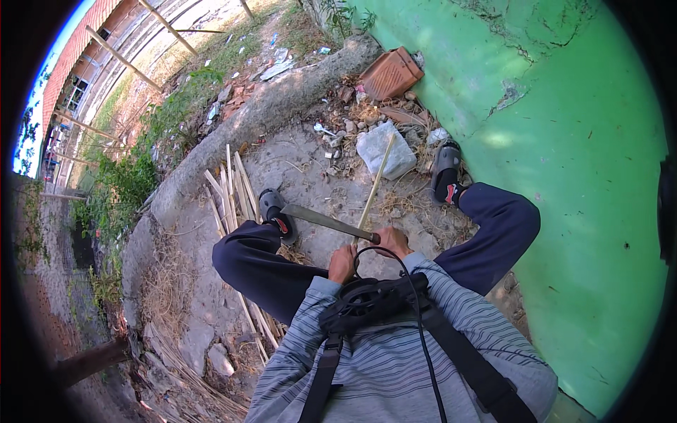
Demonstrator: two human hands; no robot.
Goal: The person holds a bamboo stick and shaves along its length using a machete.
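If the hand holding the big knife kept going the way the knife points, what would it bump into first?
Probably the person's own left foot: the right hand holds the knife, whose tip points toward that sandal. Depth is hard to judge, though, so it might pass above.

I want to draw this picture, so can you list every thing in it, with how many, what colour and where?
Long knife: one, grey blade, across the front of the knees.
Bamboo stick: one, pale yellow, upright from the hands toward the stone.
Stone: one, whitish, on the ground ahead.
Split bamboo strips: a bundle, pale yellow, on the ground by the left leg.
Clay block: one, red-brown, by the wall.
Wall: one, green, on the right.
Curb: one, grey, curving to the left.
Sandals: two, dark grey, on the feet.
Legs: two, navy trousers.
Left hand: one, near the stick's lower end.
Right hand: one, at the knife's handle.
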